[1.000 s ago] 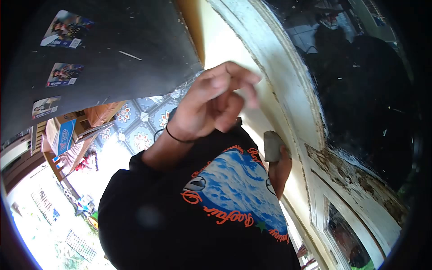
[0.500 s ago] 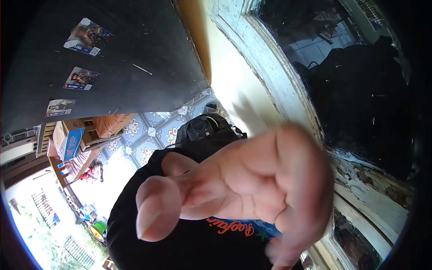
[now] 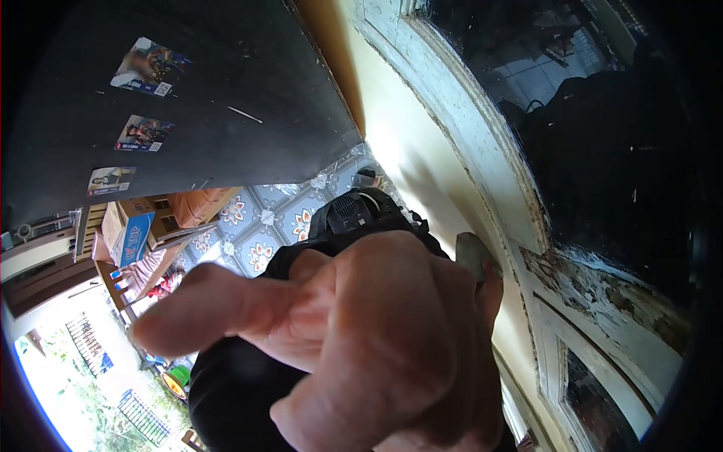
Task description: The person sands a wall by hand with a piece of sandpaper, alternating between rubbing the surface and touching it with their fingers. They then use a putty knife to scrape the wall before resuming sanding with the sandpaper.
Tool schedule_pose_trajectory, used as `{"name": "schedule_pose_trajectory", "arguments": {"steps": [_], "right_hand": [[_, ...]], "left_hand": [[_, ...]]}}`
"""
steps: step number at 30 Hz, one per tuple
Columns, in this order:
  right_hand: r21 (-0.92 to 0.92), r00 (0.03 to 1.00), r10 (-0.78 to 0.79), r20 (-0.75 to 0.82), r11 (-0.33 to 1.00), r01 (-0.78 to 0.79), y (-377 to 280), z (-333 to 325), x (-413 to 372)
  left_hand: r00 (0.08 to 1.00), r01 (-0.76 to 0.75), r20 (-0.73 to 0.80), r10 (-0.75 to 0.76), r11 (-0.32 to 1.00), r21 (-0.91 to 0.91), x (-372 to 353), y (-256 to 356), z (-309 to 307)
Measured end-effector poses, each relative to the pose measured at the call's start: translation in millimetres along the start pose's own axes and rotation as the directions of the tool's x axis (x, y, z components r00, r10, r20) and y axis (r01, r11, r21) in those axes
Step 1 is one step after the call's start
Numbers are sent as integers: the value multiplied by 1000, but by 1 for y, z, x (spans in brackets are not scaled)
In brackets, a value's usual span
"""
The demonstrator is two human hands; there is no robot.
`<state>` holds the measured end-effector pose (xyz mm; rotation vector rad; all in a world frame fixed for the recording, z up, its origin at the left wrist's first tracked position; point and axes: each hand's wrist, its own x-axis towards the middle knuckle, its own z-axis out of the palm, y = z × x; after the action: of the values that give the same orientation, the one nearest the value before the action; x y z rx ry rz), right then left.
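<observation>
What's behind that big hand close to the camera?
Past the near hand, black clothing, patterned floor tiles and a grey object show. The clothing's middle is covered, so anything on it can't be seen.

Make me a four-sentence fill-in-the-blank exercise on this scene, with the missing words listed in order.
The thumb of the nearer hand points toward the picture's ____ edge.
The object in the farther hand is ____ in colour.
The dark panel bears ____ picture cards.
The lettering on the box stands on a ____ background.

Missing words: left; grey; three; blue.
</observation>
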<state>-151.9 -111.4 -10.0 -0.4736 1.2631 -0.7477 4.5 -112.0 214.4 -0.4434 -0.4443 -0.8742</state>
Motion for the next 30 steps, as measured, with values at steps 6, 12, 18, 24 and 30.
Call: {"name": "schedule_pose_trajectory", "arguments": {"steps": [6,12,18,24,30], "right_hand": [[-43,990,135,41,990,-133,-2,-7,19],[-41,988,132,86,991,-129,2,2,24],[-31,985,140,100,990,-138,61,155,-2],[-48,990,134,35,990,-132,79,157,0],[-53,996,85,-40,995,-87,102,201,37]], "left_hand": [[999,-39,27,38,998,43,-23,51,-15],[993,-65,100,55,993,97,-6,80,-13],[983,-126,146,115,989,71,14,102,-22],[998,-34,60,22,979,201,21,127,-27],[981,96,141,-135,963,252,53,155,-70]]}}
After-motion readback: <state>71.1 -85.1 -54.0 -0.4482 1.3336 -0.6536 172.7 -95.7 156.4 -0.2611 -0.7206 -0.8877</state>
